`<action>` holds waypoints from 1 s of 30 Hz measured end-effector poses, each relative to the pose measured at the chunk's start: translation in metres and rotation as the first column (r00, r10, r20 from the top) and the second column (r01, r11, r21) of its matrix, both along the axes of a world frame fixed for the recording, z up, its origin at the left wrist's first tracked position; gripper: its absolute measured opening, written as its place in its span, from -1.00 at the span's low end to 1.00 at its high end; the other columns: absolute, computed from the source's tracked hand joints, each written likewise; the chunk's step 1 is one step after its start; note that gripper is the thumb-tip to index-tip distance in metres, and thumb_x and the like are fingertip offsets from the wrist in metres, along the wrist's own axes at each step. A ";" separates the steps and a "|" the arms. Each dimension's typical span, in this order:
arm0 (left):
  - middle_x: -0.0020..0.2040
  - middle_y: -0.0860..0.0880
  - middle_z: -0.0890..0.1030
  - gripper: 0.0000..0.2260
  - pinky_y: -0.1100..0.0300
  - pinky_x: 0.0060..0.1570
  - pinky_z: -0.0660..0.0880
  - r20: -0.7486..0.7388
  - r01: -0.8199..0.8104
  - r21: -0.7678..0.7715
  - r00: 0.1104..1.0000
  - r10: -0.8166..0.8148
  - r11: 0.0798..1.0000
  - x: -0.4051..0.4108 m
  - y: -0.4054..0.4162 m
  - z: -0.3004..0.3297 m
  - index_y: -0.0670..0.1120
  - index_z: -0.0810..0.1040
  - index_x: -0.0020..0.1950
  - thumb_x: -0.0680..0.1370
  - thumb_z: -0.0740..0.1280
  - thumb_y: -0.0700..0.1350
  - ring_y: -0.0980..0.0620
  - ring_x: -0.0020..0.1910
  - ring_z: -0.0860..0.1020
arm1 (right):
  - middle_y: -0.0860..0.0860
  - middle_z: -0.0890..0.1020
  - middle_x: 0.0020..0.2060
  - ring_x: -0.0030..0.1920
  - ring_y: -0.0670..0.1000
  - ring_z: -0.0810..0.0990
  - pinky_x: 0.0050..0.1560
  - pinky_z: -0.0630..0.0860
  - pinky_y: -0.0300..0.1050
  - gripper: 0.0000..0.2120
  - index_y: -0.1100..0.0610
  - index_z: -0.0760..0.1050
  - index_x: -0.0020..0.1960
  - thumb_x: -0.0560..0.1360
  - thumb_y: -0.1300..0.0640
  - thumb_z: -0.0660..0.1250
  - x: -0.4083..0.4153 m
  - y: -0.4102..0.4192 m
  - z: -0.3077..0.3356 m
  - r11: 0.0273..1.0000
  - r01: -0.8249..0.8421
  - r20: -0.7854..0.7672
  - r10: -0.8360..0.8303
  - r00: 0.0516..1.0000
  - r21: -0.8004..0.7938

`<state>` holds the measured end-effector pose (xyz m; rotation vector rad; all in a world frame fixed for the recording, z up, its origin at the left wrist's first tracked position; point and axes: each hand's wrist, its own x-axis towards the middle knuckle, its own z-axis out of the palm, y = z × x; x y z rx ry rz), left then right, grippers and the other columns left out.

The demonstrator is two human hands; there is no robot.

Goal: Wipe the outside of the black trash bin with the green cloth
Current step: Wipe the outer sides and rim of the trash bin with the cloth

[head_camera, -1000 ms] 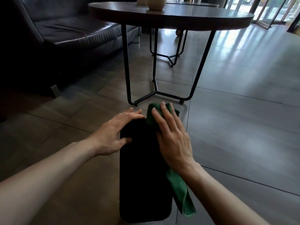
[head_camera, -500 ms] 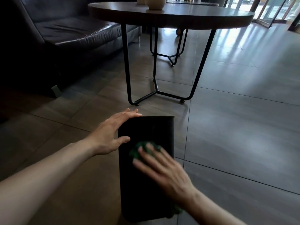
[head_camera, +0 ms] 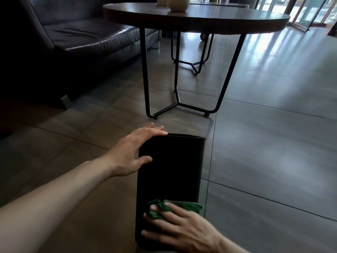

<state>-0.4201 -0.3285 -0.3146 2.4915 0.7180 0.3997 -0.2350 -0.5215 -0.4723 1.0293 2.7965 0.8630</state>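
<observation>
The black trash bin (head_camera: 171, 167) lies tipped on its side on the floor tiles, its flat side facing up. My left hand (head_camera: 133, 154) rests on its far left corner, fingers straight along the edge and thumb on the top face. My right hand (head_camera: 180, 229) lies flat on the near end of the bin and presses the bunched green cloth (head_camera: 182, 207) against it with spread, straight fingers. Most of the cloth is under that hand; a green fold sticks out past the fingertips.
A round wooden table (head_camera: 197, 19) on thin black metal legs (head_camera: 145, 73) stands just beyond the bin, with a pale vase (head_camera: 177, 4) on top. A dark leather sofa (head_camera: 76, 35) fills the left. Open tiled floor extends to the right.
My right hand has dragged the cloth from the bin's far end down its top face to the near end. My left hand stayed on the far left corner.
</observation>
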 end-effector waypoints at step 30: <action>0.53 0.29 0.31 -0.27 -0.08 0.55 0.22 0.041 -0.072 -0.012 0.996 0.073 0.997 -0.011 0.005 -0.006 0.28 0.29 0.47 0.45 0.51 -0.23 0.25 0.57 0.14 | 0.09 0.05 0.68 0.68 0.16 -0.08 0.66 -0.04 0.17 -0.35 -0.02 0.03 0.68 0.65 -0.03 0.17 0.010 0.079 0.087 0.877 0.457 -0.637 -0.438 0.635 -0.148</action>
